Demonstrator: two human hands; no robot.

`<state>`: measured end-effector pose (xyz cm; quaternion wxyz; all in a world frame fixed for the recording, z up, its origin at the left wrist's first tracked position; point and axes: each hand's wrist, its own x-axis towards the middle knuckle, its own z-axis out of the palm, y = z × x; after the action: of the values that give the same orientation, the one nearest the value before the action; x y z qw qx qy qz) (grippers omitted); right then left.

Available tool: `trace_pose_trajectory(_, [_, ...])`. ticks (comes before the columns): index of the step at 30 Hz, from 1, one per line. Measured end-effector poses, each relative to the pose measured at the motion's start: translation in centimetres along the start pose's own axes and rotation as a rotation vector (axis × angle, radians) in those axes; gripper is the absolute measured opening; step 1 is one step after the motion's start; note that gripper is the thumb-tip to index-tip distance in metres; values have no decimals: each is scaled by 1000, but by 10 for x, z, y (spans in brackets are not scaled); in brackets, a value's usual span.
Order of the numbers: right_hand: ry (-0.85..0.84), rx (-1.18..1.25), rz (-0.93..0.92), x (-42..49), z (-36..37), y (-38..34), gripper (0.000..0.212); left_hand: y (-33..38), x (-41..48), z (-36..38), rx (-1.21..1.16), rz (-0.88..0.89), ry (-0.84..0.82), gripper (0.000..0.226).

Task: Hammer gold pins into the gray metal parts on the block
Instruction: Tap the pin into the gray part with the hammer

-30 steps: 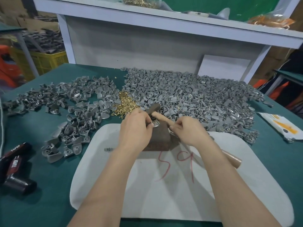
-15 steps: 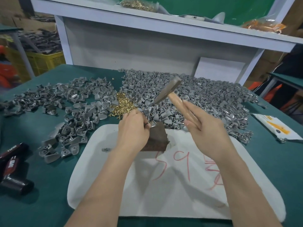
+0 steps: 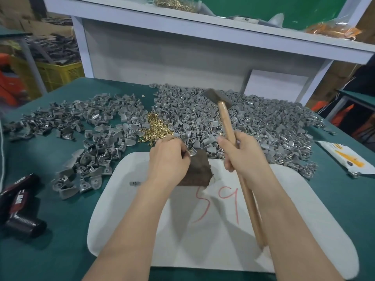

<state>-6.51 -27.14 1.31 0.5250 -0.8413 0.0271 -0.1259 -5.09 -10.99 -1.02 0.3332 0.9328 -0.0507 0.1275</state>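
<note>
Our hammer (image 3: 225, 120) has tipped upright, right hand (image 3: 242, 153) clenched on it; left hand (image 3: 168, 157) pinches the gray part (image 3: 191, 152) at the block's (image 3: 200, 171) eleven o'clock.

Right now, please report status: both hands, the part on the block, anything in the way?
Left-hand grip holds gray part on block. Right-hand grip holds hammer, head raised. In the way: only left fingers beside the part.

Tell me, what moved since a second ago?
The right hand swung the hammer up from the block; its head is now over the gray pile. The left hand stayed put, holding the gray part on the block.
</note>
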Motion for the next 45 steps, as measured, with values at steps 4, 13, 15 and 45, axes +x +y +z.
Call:
trace_pose_trajectory(4, [-29,-165,-47,11,7,-4,12,1,1,0,36,6,-17,8])
trace_pose_trajectory(13, [-115,-480,-118,19,45,-14,32,-1,3,-1,68,35,-34,15])
trace_pose_trajectory(15, [-113,-517,-122,20,45,-12,36,-1,3,-1,62,37,-31,14])
trace_pose_trajectory(45, [-50,-497,-91,11,54,-6,26,2,-2,-3,10,13,-9,6])
